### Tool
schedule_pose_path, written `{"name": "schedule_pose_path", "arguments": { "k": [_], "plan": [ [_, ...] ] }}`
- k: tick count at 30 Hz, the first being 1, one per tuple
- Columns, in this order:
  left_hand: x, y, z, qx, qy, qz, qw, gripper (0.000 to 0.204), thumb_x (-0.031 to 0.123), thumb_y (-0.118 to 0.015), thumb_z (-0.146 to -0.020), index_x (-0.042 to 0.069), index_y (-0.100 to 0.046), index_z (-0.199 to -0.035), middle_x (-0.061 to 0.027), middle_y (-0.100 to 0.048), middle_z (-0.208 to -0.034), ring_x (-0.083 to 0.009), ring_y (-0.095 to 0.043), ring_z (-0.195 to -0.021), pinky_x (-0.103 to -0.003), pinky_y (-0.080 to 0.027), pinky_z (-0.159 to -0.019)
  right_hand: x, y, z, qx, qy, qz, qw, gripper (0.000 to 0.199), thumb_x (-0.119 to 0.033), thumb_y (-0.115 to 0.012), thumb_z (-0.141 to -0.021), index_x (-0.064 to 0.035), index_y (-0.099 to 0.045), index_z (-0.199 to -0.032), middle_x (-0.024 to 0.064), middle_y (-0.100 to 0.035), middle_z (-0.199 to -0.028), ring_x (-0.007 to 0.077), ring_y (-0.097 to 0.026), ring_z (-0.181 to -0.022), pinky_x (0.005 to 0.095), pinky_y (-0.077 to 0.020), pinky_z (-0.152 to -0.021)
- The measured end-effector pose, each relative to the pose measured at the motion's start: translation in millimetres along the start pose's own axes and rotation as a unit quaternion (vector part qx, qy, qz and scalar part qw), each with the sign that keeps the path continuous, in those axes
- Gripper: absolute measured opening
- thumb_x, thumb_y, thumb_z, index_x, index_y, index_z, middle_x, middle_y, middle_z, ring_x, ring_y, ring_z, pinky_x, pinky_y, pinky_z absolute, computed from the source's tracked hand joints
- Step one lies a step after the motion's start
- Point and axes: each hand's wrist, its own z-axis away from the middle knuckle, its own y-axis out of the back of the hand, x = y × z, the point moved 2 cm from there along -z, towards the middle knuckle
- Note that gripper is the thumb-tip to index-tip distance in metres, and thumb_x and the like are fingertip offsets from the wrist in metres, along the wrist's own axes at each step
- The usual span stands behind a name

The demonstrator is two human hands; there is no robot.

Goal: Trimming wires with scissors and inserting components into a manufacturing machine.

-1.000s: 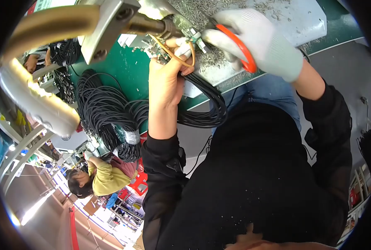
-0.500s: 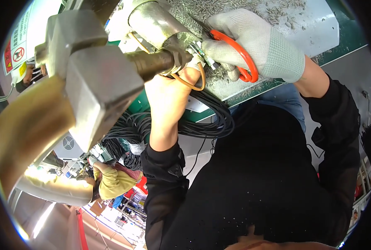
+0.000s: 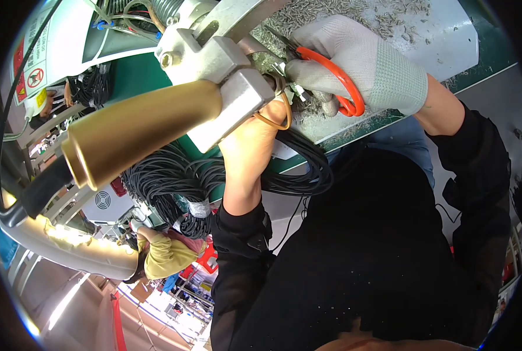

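Observation:
My right hand [image 3: 351, 64], in a light knit glove, is closed round red-handled scissors [image 3: 333, 68], their dark blades pointing to the upper left. Its fingertips rest beside a small white and green part [image 3: 300, 92], close to my left hand. My left hand [image 3: 267, 117] reaches up from below, its wrist bare; a metal block hides most of its fingers, so their hold cannot be made out. An orange-brown cable [image 3: 289, 114] loops out beside it. Across the hand's left side lies a metal fixture [image 3: 237, 88] with a brass-coloured barrel [image 3: 146, 126].
Small metallic pieces [image 3: 389, 22] are scattered over a white plate [image 3: 466, 44] on the green bench. Black cable coils [image 3: 167, 175] hang along the bench edge. A person in a yellow top [image 3: 167, 257] works at lower left. Hoses [image 3: 149, 14] run behind the fixture.
The fixture with its brass barrel has shifted away from the view and now covers more of my left fingers. My right hand with the scissors has hardly moved.

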Motion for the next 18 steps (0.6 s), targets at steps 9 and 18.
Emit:
{"name": "schedule_pose_path", "arguments": {
  "k": [9, 18],
  "plan": [
    [-8.4, 0.9, -0.2, -0.017, 0.062, 0.071, 0.995, 0.019, 0.018, -0.067, -0.086, 0.001, -0.06, -0.087, -0.0008, -0.056, -0.073, -0.0087, -0.051, -0.068, -0.024, -0.044, -0.061, 6.6, -0.2, 3.1, 0.008, 0.073, 0.06, 0.995, 0.024, -0.022, -0.058, -0.089, 0.0024, -0.06, -0.089, 0.0042, -0.054, -0.06, 0.0097, -0.058, -0.048, 0.0232, -0.0461, -0.045],
    [2.0, 9.8, 64.3, -0.094, 0.14, 0.365, 0.916, 0.006, 0.005, -0.054, -0.09, 0.0, -0.055, -0.093, -0.0054, -0.056, -0.068, -0.0104, -0.054, -0.068, -0.024, -0.044, -0.06, 3.5, 30.0, 78.7, 0.208, 0.052, 0.577, 0.788, 0.019, -0.019, -0.061, -0.083, -0.0011, -0.059, -0.09, 0.0087, -0.053, -0.061, 0.0117, -0.057, -0.051, 0.028, -0.0435, -0.048]
  ]
}}
